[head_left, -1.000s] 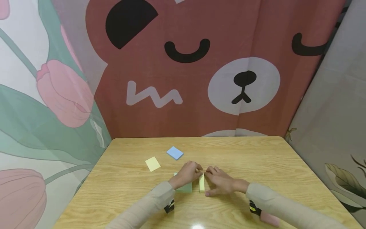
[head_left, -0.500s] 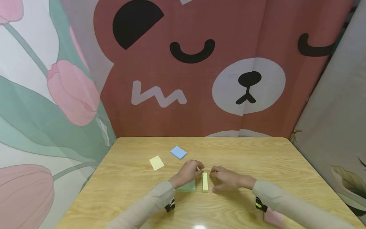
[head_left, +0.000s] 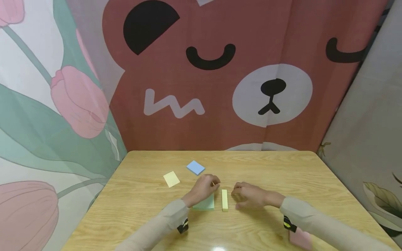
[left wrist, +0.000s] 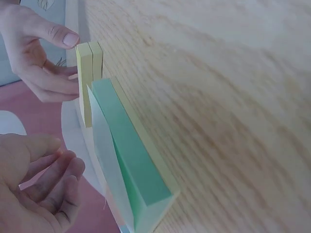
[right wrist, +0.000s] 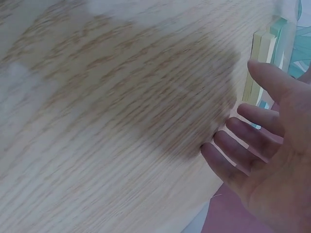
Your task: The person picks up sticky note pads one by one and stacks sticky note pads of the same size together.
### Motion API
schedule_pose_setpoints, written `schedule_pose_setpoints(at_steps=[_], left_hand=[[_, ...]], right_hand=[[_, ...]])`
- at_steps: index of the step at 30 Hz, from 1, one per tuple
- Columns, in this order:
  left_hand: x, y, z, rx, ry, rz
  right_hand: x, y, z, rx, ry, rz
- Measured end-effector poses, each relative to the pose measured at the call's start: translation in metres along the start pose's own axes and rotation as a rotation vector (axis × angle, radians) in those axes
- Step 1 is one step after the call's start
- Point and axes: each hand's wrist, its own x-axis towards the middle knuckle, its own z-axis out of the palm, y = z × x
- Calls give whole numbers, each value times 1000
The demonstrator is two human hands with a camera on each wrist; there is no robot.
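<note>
Between both hands, on the light wood-grain table, one narrow yellow paper block, made of two layers, with the seam visible from the side. Left hand: fingers loosely bent, nothing held, over or just beyond a square green paper pad; cannot tell exactly which. Right hand: fingers spread rather wide, nothing held either, with a small gap to the block in the head view; from the wrist views, impossible to judge any contact of the thumb.

Main danger, by judgement: a sliding of the upper yellow layer over the lower one. Possible cause: a push from one side only, or on one layer only, without counter-support from the other hand. Also possible: a turning of the block askew, from pressure at one end.

Second danger: at the green pad, a pale thin top sheet, partly lifted. Easy to catch with a low left hand, then to bend or peel. Under the green, a pale yellow layer; after a careless knock, perhaps a shift here too.

Less probable: a brush of the beige cloth right sleeve against the flat pink paper pad, partly hidden below.
</note>
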Motion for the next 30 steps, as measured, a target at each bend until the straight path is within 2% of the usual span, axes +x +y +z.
schedule_pose_setpoints(at_steps=[4,18,21,30], left_hand=[[-1,-5,-2,5,29,13],[-8,-17,-16,26,67,-24],[-11,-20,-19,18,81,-27],[-21,-32,-31,60,127,-38]], right_hand=[[-4,2,0,-33,40,-26],[-22,2,-2,-136,82,-14],[-26,1,-2,-164,95,-39],[-40,-3,-6,-186,43,-27]])
